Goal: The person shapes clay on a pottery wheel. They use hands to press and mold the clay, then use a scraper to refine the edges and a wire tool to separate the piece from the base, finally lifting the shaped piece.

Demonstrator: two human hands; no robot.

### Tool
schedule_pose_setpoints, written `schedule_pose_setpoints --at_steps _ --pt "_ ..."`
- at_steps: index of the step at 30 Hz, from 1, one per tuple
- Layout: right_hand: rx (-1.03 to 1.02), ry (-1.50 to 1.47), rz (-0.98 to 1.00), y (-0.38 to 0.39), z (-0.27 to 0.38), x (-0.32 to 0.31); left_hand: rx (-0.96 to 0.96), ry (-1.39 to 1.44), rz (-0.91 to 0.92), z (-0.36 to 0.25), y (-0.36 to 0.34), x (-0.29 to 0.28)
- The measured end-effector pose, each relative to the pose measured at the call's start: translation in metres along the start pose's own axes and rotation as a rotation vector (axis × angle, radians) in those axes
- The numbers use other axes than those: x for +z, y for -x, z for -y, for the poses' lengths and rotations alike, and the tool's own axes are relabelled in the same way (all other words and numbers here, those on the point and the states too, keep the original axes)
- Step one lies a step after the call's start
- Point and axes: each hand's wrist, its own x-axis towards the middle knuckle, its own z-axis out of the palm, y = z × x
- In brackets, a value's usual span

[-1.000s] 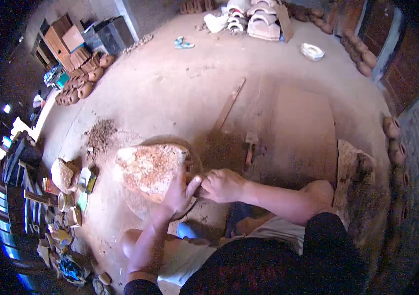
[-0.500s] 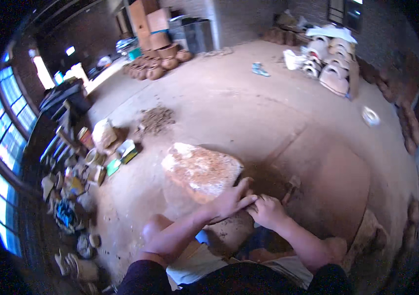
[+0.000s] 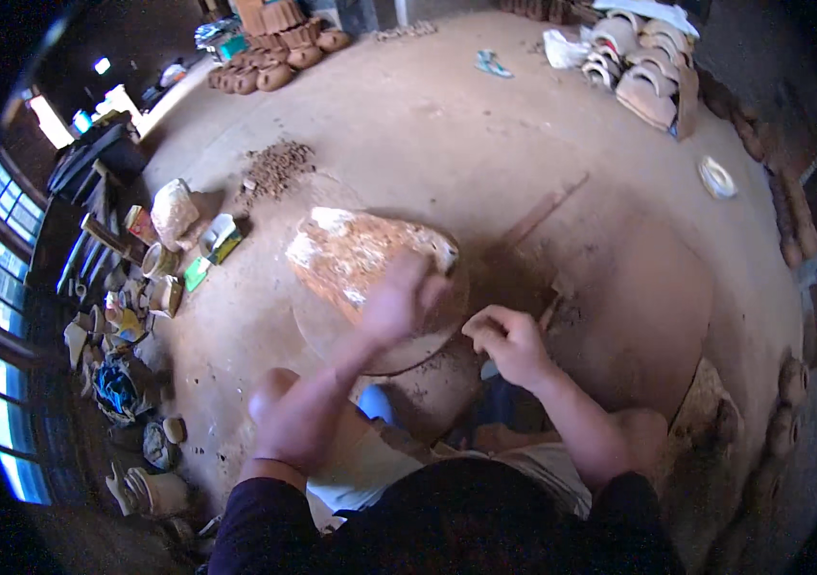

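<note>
A large orange-brown lump, clay-like with white patches (image 3: 341, 259), lies on a round flat board (image 3: 399, 356) in front of my knees. My left hand (image 3: 404, 302) reaches over the lump's near right part; motion smears its fingers, and I cannot make out whether they touch it. To the right, my right hand (image 3: 512, 347) hovers beyond the board's edge, fingers curled with thumb and fingertips pressed together. Whatever may be between those fingertips is too small to see.
Brown crumbs (image 3: 276, 171) are heaped on the floor beyond the lump. At left are a pale bag (image 3: 175, 213), a green piece (image 3: 197, 274) and several tubs and pots. Round brown pots (image 3: 260, 72) are grouped far back; curved pale pieces (image 3: 646, 91) are stacked far right.
My hands, touching each other before, have come apart. The left has moved up and left over the lump; the right has risen slightly. The view has tilted down.
</note>
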Motion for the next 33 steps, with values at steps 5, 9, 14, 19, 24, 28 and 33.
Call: schedule_pose_setpoints --at_steps 5,9,14,19,24,28,33 --pt "-0.005 -0.418 -0.390 -0.004 -0.029 -0.044 -0.367 -0.341 0.120 0.097 -0.015 -0.022" --pt "-0.122 -0.492 -0.846 0.005 -0.018 -0.075 -0.190 -0.485 -0.236 0.079 -0.014 -0.004" --pt "-0.555 0.212 -0.452 0.015 0.014 0.000 -0.554 1.511 -0.226 -0.047 -0.012 0.045" --pt "-0.495 0.440 -0.478 0.021 0.036 -0.014 -0.448 1.225 0.206 -0.095 -0.012 0.015" --pt "-0.681 0.173 -0.218 0.015 0.032 0.025 0.039 1.106 -0.071 -0.088 0.006 0.070" --pt "-0.510 -0.035 -0.294 0.010 0.009 0.020 -0.052 1.174 0.071 -0.142 0.021 0.061" --pt "-0.560 -0.020 -0.256 0.032 0.015 0.039 -0.113 1.115 -0.023 -0.104 0.003 0.054"
